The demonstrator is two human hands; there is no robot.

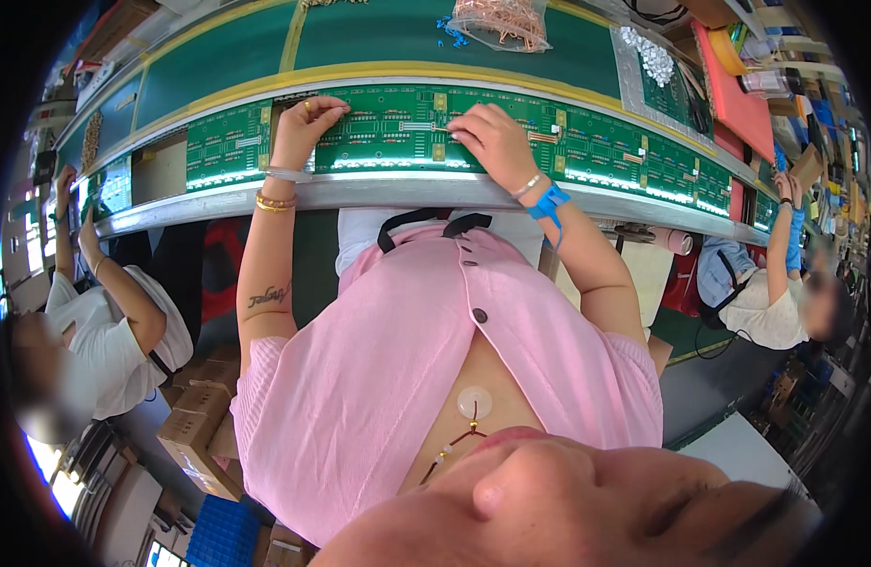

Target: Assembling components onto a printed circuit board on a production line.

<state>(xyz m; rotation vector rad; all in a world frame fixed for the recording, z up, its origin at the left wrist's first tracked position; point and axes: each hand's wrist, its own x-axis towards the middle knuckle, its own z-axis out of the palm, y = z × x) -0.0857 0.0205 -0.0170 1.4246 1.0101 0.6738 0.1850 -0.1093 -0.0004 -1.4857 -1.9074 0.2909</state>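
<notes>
A long green circuit board [379, 156] lies in the metal-edged track in front of me, with rows of small parts on it. My left hand [308, 125] is over the board's left part, thumb and fingertips pressed together. Whatever sits in that pinch is too small to make out. Over the middle of the board, my right hand [497, 142] is closed, its fingertips pointing left, close to a pale strip-shaped part [417, 126]. A tiny thin thing shows at the right fingertips; its kind cannot be told. A blue strap [551, 202] circles my right wrist.
Beyond the track, a clear bag of copper-coloured parts [502, 24] lies beside loose blue bits [450, 33]. White parts [651, 57] are heaped at the far right, near a red panel [738, 94]. The metal rail [388, 193] runs along my side. People work at both ends.
</notes>
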